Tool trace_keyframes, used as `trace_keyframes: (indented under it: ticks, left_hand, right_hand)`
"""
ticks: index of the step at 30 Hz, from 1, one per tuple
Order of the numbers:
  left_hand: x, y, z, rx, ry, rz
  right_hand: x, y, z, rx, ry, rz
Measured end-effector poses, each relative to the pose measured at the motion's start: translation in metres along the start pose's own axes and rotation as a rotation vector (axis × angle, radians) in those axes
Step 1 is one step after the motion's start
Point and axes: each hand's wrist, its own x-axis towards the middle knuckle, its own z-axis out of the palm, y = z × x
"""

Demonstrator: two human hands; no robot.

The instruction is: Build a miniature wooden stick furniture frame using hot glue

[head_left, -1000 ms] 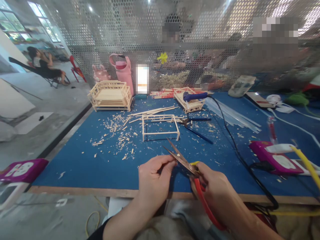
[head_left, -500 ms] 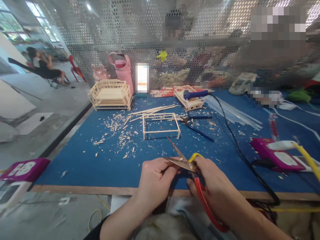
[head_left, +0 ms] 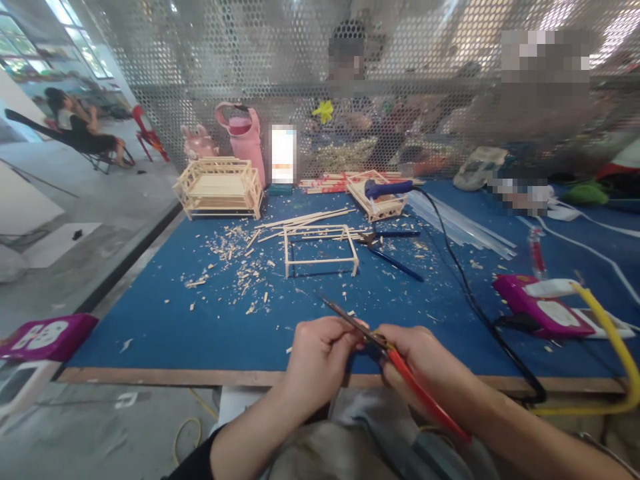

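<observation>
My right hand (head_left: 425, 357) is wrapped round the handles of a pair of scissors (head_left: 407, 377), one red and one yellow. Their blades lie nearly together, pointing up and left, over the fingertips of my left hand (head_left: 317, 353). Those left fingers are pinched together right beside the blades; whatever they hold is too small or hidden to name. Beyond my hands a small frame of thin wooden sticks (head_left: 320, 261) stands on the blue table (head_left: 200, 333). Wood chips (head_left: 245, 283) lie scattered around it.
Blue-handled pliers (head_left: 395, 260) and loose sticks (head_left: 305, 219) lie behind the frame. A stick-built bench model (head_left: 217, 190) stands back left. On another model rests a blue glue gun (head_left: 390, 189), its black cord (head_left: 465, 293) running down the right side. A perforated metal screen (head_left: 280, 73) closes the back.
The scissor blades were spread apart and have come together near my left fingertips. My right hand has closed on the handles. The camera view has shifted slightly.
</observation>
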Motion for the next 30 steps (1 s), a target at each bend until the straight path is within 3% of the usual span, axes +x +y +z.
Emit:
trace_keyframes:
  ticks: [3,5,7,10,14,20,22,24,27,30]
  left_hand:
    - [0.003,-0.001,-0.003,-0.225,0.065,-0.185]
    - [0.006,0.0,-0.011,-0.341,0.106,-0.311]
    - [0.011,0.003,-0.02,-0.343,0.068,-0.373]
    - [0.025,0.009,-0.031,-0.044,-0.027,-0.275]
    - [0.052,0.01,-0.029,0.42,-0.093,-0.049]
    - [0.076,-0.013,-0.013,0.554,0.005,0.01]
    - [0.079,-0.02,-0.008,0.544,0.035,-0.002]
    - [0.08,-0.024,-0.004,0.525,0.04,-0.012]
    - [0.082,-0.024,0.001,0.528,0.044,-0.026]
    - [0.082,-0.019,0.002,0.63,0.042,-0.01]
  right_hand:
    - [-0.002,0.005,-0.019,0.014,0.115,0.045]
    - [-0.002,0.015,-0.039,-0.085,0.219,0.162]
    - [-0.001,0.027,-0.061,-0.222,0.317,0.327]
    - [0.007,0.04,-0.083,-0.4,0.328,0.49]
    - [0.033,0.046,-0.09,-0.577,0.206,0.479]
    - [0.062,0.052,-0.097,-0.673,0.15,0.478]
    - [0.065,0.046,-0.098,-0.701,0.157,0.448]
    - [0.07,0.035,-0.093,-0.688,0.144,0.298]
    - [0.083,0.018,-0.075,-0.439,0.108,-0.001]
    - [0.099,0.014,-0.054,-0.237,0.108,-0.073]
